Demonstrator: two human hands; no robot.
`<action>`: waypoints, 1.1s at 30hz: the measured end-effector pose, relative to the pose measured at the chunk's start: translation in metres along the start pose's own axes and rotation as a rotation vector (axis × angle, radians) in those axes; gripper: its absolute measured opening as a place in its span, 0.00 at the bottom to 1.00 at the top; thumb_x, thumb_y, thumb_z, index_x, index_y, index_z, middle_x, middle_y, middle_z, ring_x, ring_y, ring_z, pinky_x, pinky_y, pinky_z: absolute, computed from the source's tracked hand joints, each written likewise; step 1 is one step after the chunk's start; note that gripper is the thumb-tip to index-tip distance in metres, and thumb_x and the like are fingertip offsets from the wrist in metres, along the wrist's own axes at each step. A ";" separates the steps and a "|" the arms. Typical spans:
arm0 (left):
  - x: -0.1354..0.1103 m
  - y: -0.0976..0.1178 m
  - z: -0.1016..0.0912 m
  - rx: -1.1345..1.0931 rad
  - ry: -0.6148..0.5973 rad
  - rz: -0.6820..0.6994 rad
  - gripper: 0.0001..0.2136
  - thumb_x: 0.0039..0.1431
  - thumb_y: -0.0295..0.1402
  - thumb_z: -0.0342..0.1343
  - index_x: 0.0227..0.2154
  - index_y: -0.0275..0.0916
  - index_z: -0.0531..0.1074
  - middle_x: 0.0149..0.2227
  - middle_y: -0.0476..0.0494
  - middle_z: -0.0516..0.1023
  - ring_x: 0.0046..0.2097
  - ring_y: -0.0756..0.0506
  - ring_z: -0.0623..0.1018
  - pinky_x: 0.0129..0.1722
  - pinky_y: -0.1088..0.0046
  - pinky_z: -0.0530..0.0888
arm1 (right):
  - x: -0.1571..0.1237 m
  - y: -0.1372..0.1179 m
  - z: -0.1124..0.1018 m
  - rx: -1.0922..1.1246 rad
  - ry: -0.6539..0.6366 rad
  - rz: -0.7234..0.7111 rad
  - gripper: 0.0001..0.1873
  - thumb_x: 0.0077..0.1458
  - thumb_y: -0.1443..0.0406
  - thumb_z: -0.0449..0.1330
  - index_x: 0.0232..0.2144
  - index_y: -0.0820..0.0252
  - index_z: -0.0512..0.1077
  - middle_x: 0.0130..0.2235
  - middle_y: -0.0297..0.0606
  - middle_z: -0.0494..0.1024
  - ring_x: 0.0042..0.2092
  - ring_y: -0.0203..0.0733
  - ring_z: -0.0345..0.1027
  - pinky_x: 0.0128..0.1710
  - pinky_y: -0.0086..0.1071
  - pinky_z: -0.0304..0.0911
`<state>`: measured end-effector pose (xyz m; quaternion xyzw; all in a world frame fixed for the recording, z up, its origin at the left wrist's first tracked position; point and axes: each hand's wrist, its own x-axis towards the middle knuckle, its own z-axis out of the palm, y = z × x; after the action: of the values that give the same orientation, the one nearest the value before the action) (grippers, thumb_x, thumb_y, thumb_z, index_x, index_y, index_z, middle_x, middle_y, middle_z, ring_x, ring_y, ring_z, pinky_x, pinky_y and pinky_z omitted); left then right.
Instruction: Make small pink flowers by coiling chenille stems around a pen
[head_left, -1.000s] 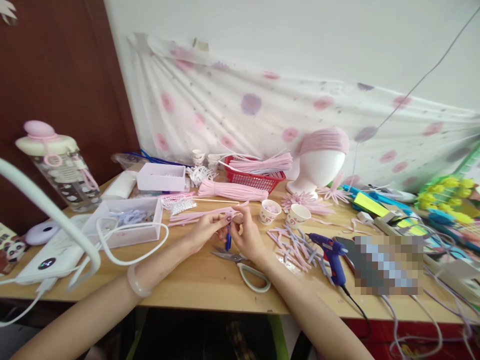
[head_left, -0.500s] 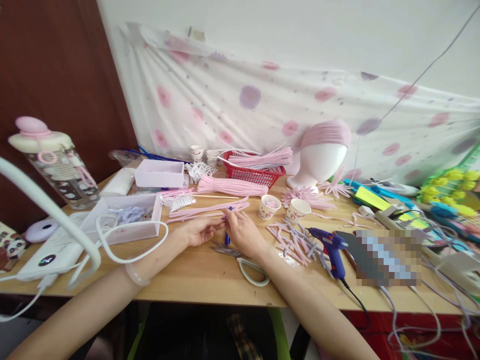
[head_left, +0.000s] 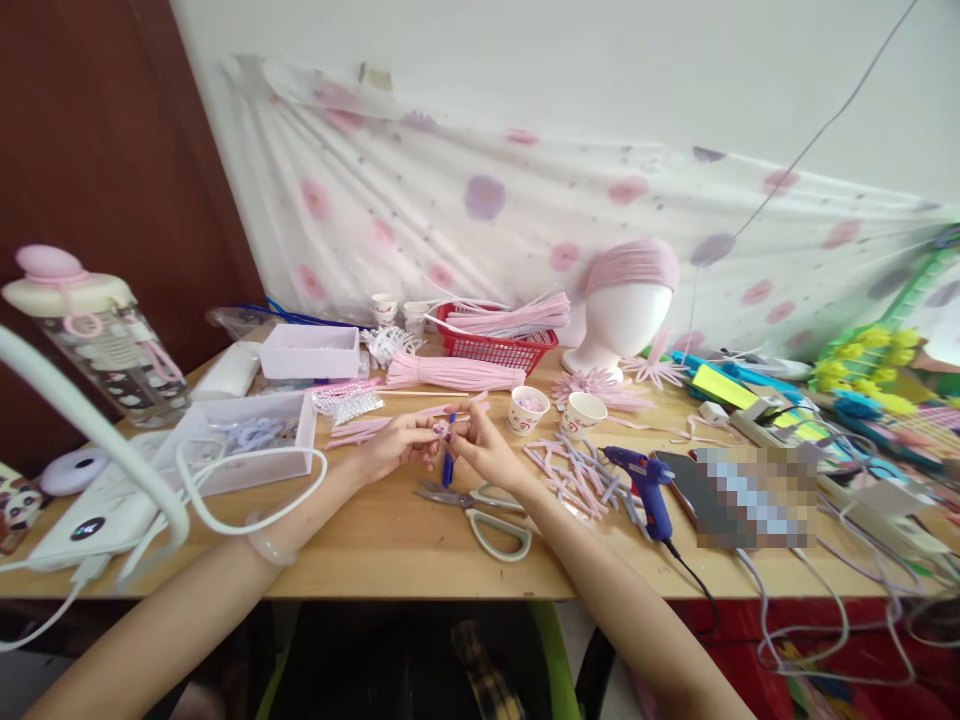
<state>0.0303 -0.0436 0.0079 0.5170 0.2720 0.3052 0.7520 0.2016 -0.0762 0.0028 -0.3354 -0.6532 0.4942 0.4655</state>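
Observation:
My left hand point(head_left: 397, 447) and my right hand point(head_left: 484, 450) meet above the middle of the wooden table point(head_left: 390, 545). Both pinch a small pink piece point(head_left: 442, 429) together with a short blue pipe cleaner point(head_left: 448, 466) that hangs down between them. A loose row of pink pipe cleaners point(head_left: 375, 425) lies just behind my hands. Scissors with pale handles point(head_left: 480, 510) rest on the table right in front of my hands. A pale bangle point(head_left: 264, 545) sits on my left wrist.
Two paper cups point(head_left: 525, 408), cut pink and purple pipe cleaner pieces point(head_left: 574, 475) and a blue glue gun point(head_left: 643, 490) lie to the right. A red basket point(head_left: 495, 348), a foam head point(head_left: 626, 315), clear boxes point(head_left: 240, 445) and a bottle point(head_left: 101, 340) stand behind and left. Cables crowd the right.
My hands rose a little off the table and closed together on the small pink piece; the blue pipe cleaner still hangs between them. The view shifted slightly to the right.

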 end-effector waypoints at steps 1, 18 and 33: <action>-0.001 0.002 -0.001 0.019 -0.026 0.013 0.07 0.45 0.29 0.64 0.26 0.33 0.72 0.21 0.50 0.72 0.22 0.54 0.71 0.24 0.79 0.72 | 0.001 0.000 0.000 0.128 0.004 0.041 0.18 0.50 0.68 0.58 0.42 0.58 0.58 0.22 0.25 0.68 0.23 0.33 0.58 0.26 0.27 0.53; -0.002 -0.002 -0.002 0.218 -0.096 0.167 0.18 0.54 0.48 0.58 0.35 0.35 0.70 0.28 0.46 0.74 0.27 0.50 0.74 0.28 0.71 0.76 | 0.002 -0.002 0.007 0.538 0.054 0.089 0.16 0.43 0.65 0.66 0.35 0.57 0.64 0.19 0.24 0.66 0.24 0.36 0.63 0.28 0.30 0.59; 0.001 -0.008 0.008 0.118 -0.001 0.195 0.17 0.52 0.46 0.60 0.28 0.38 0.64 0.25 0.53 0.67 0.24 0.53 0.70 0.25 0.75 0.75 | 0.003 0.001 0.001 0.457 0.167 0.053 0.12 0.46 0.65 0.63 0.32 0.56 0.62 0.21 0.24 0.64 0.23 0.32 0.55 0.28 0.27 0.56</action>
<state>0.0383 -0.0500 0.0029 0.5845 0.2378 0.3600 0.6872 0.1993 -0.0734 0.0031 -0.2782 -0.4745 0.6118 0.5684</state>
